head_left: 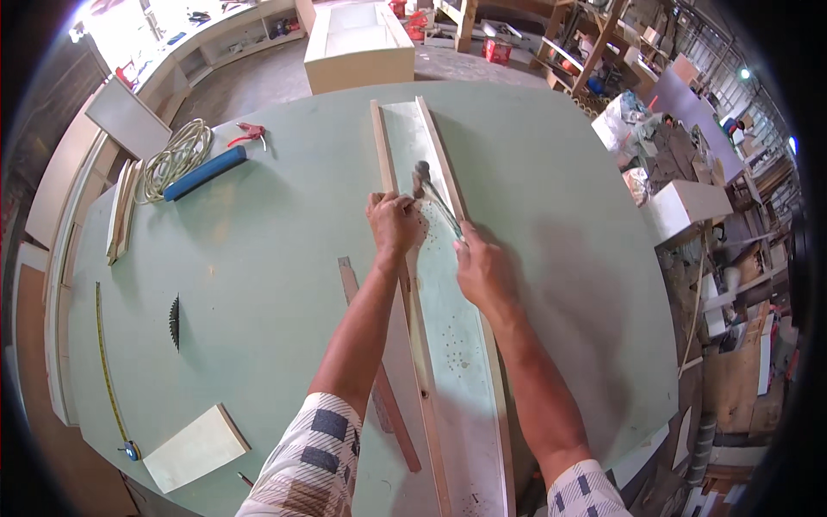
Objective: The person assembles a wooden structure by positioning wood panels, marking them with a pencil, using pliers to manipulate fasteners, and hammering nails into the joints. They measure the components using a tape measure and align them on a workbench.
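Observation:
A long narrow wooden channel (pixel 448 345), a pale green base with a raised strip along each side, lies lengthwise on the green worktable (pixel 258 258). My left hand (pixel 394 222) is closed over the left side strip, pressing on it. My right hand (pixel 481 269) grips the handle of a hammer (pixel 428 191), whose dark head hangs over the channel just beyond my left hand. Small dark specks dot the channel floor near both hands.
On the table lie a thin wooden slat (pixel 372 362), a coiled rope (pixel 177 158), a blue-handled tool (pixel 205 172), red clamp (pixel 250 133), a saw blade slot (pixel 175 321), a tape measure (pixel 108 366) and a small board (pixel 196 448). A cream cabinet (pixel 357 47) stands beyond; cluttered shelves fill the right.

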The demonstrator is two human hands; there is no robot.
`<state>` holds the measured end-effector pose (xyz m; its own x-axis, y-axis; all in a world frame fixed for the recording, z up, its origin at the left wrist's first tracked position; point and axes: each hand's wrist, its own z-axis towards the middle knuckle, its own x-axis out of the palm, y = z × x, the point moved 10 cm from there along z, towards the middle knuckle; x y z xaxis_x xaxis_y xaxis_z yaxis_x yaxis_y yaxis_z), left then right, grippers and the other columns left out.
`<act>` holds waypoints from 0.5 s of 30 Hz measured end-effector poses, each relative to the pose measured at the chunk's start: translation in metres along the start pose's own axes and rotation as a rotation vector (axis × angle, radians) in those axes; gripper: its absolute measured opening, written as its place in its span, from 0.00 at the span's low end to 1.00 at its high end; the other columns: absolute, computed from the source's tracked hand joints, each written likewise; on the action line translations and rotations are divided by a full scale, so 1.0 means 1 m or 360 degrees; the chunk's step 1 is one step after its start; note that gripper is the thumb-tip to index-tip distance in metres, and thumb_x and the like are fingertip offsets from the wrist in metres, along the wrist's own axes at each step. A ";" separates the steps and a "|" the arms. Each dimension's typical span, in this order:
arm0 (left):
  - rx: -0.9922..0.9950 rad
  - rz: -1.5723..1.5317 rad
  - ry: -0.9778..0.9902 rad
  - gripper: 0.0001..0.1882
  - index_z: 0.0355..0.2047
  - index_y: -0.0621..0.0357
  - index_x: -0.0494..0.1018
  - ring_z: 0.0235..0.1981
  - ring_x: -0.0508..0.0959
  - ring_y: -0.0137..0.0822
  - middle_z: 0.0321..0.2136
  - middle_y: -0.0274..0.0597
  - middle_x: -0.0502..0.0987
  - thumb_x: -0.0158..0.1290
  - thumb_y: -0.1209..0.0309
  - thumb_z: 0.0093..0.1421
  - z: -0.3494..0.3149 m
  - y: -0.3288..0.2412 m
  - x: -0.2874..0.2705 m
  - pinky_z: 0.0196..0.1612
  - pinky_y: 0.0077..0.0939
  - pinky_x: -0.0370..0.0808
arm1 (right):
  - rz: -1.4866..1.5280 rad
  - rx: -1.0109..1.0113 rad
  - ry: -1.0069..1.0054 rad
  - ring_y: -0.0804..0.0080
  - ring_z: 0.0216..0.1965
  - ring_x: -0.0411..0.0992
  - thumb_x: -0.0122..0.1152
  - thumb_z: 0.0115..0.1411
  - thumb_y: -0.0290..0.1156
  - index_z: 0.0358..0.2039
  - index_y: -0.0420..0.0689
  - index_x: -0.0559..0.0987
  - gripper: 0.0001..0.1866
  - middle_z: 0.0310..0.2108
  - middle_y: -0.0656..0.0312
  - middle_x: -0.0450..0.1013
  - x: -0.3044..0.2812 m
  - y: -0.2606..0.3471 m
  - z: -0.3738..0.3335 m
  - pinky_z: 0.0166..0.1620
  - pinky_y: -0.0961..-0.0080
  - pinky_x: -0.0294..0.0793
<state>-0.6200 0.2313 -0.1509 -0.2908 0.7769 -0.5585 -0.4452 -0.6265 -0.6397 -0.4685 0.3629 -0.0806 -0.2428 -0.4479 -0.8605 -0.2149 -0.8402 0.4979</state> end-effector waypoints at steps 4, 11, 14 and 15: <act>-0.0018 -0.0065 0.0013 0.07 0.30 0.53 0.85 0.45 0.72 0.44 0.32 0.35 0.81 0.57 0.74 0.51 -0.003 0.000 0.000 0.53 0.39 0.67 | 0.0163 -0.0050 -0.0208 0.41 0.40 0.78 0.52 0.70 0.35 0.61 0.41 0.71 0.22 0.39 0.38 0.78 -0.029 0.003 -0.002 0.40 0.51 0.76; -0.0374 0.0039 -0.0205 0.17 0.45 0.60 0.72 0.50 0.72 0.50 0.44 0.51 0.72 0.50 0.79 0.54 -0.007 0.024 -0.014 0.53 0.42 0.68 | 0.0265 -0.0505 -0.0683 0.42 0.39 0.78 0.52 0.70 0.34 0.62 0.41 0.71 0.22 0.40 0.41 0.78 -0.054 0.030 -0.018 0.41 0.55 0.77; -0.0420 0.0095 -0.0147 0.19 0.47 0.60 0.70 0.50 0.71 0.50 0.45 0.50 0.70 0.52 0.80 0.54 -0.004 0.023 -0.012 0.53 0.44 0.67 | -0.0103 -0.0057 0.0124 0.41 0.39 0.78 0.52 0.69 0.35 0.61 0.41 0.71 0.22 0.37 0.41 0.78 0.002 0.007 -0.001 0.41 0.52 0.77; -0.0356 0.0103 -0.0272 0.19 0.47 0.60 0.70 0.50 0.71 0.50 0.45 0.50 0.70 0.52 0.80 0.54 -0.001 0.018 -0.020 0.53 0.44 0.67 | -0.0015 -0.0006 0.0144 0.38 0.44 0.76 0.51 0.69 0.34 0.60 0.38 0.71 0.22 0.45 0.37 0.76 0.000 0.003 -0.002 0.46 0.51 0.75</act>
<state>-0.6212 0.2045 -0.1518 -0.4593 0.7222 -0.5173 -0.2285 -0.6588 -0.7168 -0.4676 0.3597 -0.0797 -0.1541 -0.4659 -0.8713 -0.2131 -0.8454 0.4897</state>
